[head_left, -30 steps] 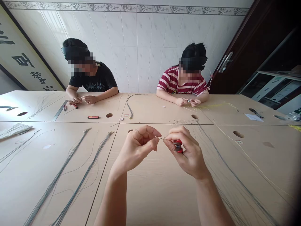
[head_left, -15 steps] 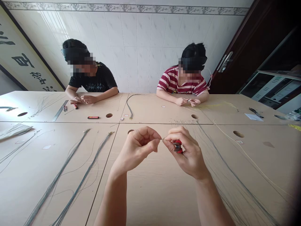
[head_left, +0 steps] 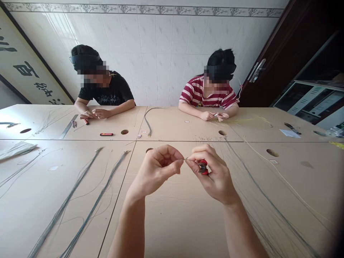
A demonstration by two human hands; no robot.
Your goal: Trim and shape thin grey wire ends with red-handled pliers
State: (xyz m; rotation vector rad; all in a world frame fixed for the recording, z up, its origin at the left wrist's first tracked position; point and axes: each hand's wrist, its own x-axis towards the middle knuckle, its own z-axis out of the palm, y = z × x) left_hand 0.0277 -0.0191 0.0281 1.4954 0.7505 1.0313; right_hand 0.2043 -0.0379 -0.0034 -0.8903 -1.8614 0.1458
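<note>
My left hand (head_left: 162, 166) is held over the middle of the table, thumb and forefinger pinched together. Between the two hands' fingertips shows a tiny thin piece (head_left: 185, 159), too small to name. My right hand (head_left: 212, 172) pinches at the same spot from the right. In its curled fingers it also keeps a small pair of red-handled pliers (head_left: 203, 167), whose dark metal part faces me; the rest is hidden by the palm. The fingertips of both hands almost meet.
Bundles of grey-green cords (head_left: 80, 191) with metal ends lie on the left. More thin cords (head_left: 260, 190) stretch down the right, near scattered tiny parts (head_left: 206, 138). Two people sit opposite, hands on the table (head_left: 172, 229). A red-black marker (head_left: 106, 134) lies at the far side.
</note>
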